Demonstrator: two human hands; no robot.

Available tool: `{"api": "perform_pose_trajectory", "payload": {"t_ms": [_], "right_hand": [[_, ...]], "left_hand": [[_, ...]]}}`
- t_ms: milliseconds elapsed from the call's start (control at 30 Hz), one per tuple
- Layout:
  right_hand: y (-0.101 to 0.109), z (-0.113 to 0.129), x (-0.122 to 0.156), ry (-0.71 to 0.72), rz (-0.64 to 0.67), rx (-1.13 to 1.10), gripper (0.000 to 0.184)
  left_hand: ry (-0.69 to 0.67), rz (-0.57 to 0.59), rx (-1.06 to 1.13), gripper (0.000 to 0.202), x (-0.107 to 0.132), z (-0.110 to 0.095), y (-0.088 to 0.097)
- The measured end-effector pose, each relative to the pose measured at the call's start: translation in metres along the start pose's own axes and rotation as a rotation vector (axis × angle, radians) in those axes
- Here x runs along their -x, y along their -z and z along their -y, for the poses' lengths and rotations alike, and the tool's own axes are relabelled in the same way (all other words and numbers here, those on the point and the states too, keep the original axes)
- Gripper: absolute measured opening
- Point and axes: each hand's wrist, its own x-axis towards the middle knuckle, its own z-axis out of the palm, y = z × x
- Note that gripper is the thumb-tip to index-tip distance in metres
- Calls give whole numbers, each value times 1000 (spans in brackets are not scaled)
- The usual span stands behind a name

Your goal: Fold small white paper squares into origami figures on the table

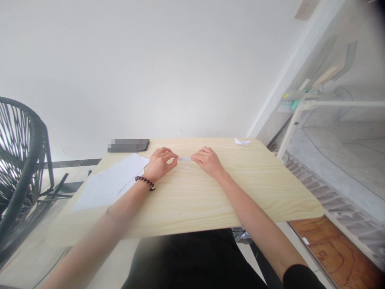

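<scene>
Between my two hands a narrow piece of white paper [184, 159] is stretched just over the wooden table [186, 204]. My left hand [161, 163], with a dark bead bracelet [145, 182] at its wrist, pinches one end between thumb and fingertips. At the other end, the fingers of my right hand [208, 161] are closed on the paper. The paper looks thin and edge-on, so its folds cannot be made out. Loose white sheets [105, 184] lie under and left of my left forearm. A small folded paper shape [242, 141] sits at the far right corner.
A dark phone-like object [144, 145], partly blurred out, lies at the table's far left edge. A white wall [180, 72] stands behind the table. To the left is a dark woven chair [33, 132]; to the right, a white metal frame [290, 134] beside a bed [339, 168].
</scene>
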Motion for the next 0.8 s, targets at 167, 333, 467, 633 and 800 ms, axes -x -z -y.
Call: {"api": "perform_pose_trajectory", "payload": {"t_ms": [167, 333, 467, 633, 800], "right_hand": [[0, -1, 0, -10, -6, -2, 24], [1, 0, 0, -29, -27, -19, 25], [1, -1, 0, -46, -27, -61, 23], [1, -1, 2, -28, -21, -109, 22], [-4, 12, -1, 13, -4, -89, 23]], "left_hand": [[-15, -4, -5, 18, -1, 0, 1], [-11, -13, -3, 17, -1, 1, 2], [-32, -2, -22, 17, -2, 1, 1], [-23, 26, -76, 16, -2, -4, 6], [-52, 89, -96, 19, -2, -17, 6]]}}
